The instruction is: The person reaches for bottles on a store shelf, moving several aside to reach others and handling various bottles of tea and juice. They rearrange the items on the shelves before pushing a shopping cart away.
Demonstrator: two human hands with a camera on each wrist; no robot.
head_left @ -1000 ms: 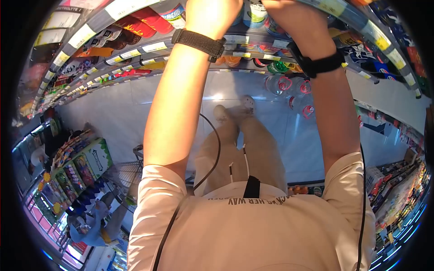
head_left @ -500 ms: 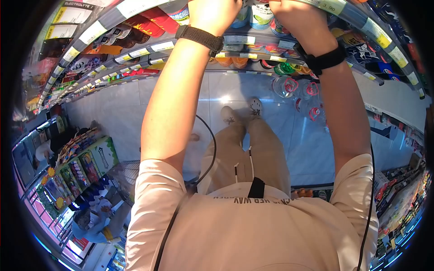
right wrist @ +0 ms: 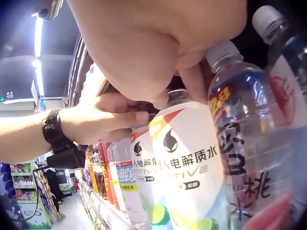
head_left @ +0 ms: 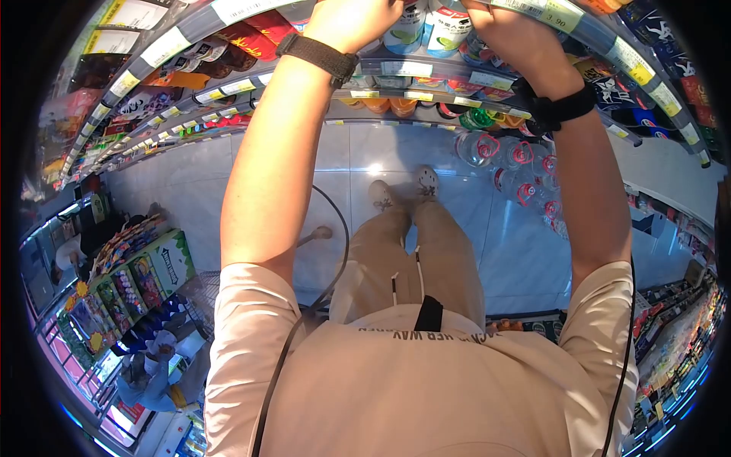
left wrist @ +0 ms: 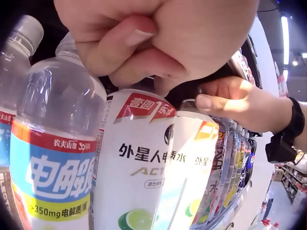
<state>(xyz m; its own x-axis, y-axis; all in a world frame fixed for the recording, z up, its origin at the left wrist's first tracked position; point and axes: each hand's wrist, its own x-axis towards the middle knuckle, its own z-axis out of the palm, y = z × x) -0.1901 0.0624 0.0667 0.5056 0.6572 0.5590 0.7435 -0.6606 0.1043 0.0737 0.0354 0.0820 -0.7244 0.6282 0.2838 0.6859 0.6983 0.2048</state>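
At the shelf, my left hand (head_left: 354,23) grips the top of a white electrolyte-drink bottle (left wrist: 136,163) with a lime on its label; its fingers are curled over the neck and hide the cap. My right hand (head_left: 521,38) holds the neck of a matching white bottle (right wrist: 187,158) just to the right, thumb and fingers around it below the cap. The two bottles stand upright side by side. Left of them is a clear bottle (left wrist: 57,143) with a blue and red label; to the right is a peach-water bottle (right wrist: 244,134).
Price-tag rails (head_left: 407,68) run along the shelf fronts, with lower shelves of drinks beneath. Several large water bottles with red handles (head_left: 480,148) stand on the floor (head_left: 289,164) at right. Behind at left are a green display stand (head_left: 171,263) and a person (head_left: 148,381).
In the head view, my hands have drifted slightly apart and the two white bottles show more between them. The left forearm has shifted left, the right one right.
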